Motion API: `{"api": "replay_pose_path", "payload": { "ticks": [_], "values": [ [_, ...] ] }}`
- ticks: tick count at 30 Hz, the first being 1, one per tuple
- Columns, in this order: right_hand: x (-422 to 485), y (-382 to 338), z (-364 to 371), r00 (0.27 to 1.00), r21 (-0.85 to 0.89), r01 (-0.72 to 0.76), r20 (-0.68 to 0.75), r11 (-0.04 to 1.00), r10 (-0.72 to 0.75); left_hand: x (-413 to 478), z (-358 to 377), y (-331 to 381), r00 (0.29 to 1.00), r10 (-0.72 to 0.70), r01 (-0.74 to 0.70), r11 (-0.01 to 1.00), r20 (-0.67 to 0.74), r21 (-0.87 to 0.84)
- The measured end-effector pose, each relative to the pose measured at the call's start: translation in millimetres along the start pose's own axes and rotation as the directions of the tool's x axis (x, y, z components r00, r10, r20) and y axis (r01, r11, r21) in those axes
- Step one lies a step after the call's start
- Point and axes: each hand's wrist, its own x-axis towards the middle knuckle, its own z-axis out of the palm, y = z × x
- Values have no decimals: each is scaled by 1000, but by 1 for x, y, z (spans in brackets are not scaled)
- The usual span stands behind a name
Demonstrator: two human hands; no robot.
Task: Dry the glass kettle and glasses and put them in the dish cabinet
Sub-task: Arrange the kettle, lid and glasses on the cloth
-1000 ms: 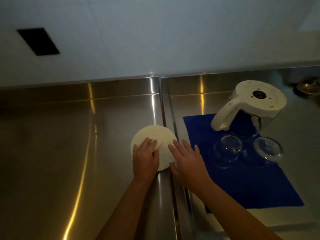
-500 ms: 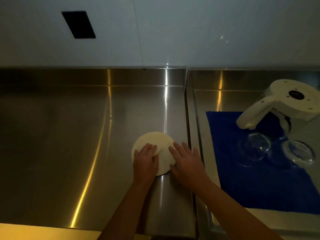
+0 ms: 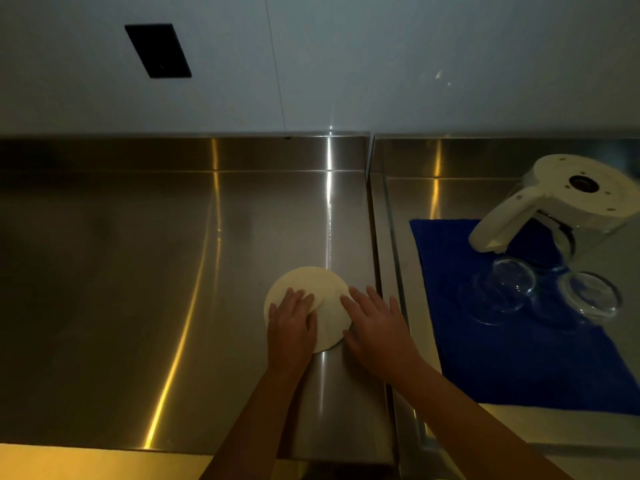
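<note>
Staying as before, the left hand [image 3: 292, 327] and right hand [image 3: 375, 329] lie flat, fingers straight, on the round cream-white disc [image 3: 323, 292] on the stainless-steel counter [image 3: 138, 271], gripping nothing. The upturned white-based glass kettle [image 3: 571, 199], the nearer inverted clear glass [image 3: 509, 285] and the farther inverted clear glass [image 3: 592, 297] remain on the blue cloth [image 3: 519, 362].

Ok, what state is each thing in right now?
Cream round disc: flat on the steel counter, under both hands.
Left hand: fingers straight, pressing the disc.
Right hand: fingers straight, touching the disc's right edge.
White-based glass kettle: upside down on the blue cloth.
Two clear glasses: on the cloth, apparently mouth down, untouched.
Blue cloth: spread flat.
</note>
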Motion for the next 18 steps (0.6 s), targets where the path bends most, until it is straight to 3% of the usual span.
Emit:
{"api": "replay_pose_path", "payload": {
  "ticks": [4, 8, 15, 18],
  "values": [
    [-4, 6, -9, 999, 2, -41, -17, 999, 41, 4, -5, 16, 992, 104, -114, 983, 73, 147],
    [-10, 19, -23, 996, -51, -85, -3, 995, 85, 13, -6, 46, 976, 166, -190, 965, 139, 182],
    [-24, 59, -53, 972, -80, -176, -171, 981, 160, 28, 4, 108, 940, 299, -292, 954, 162, -68],
    [-30, 85, -70, 955, -218, -200, -261, 955, 140, 37, 13, 136, 908, 380, -368, 924, 178, -102]
  ]
}}
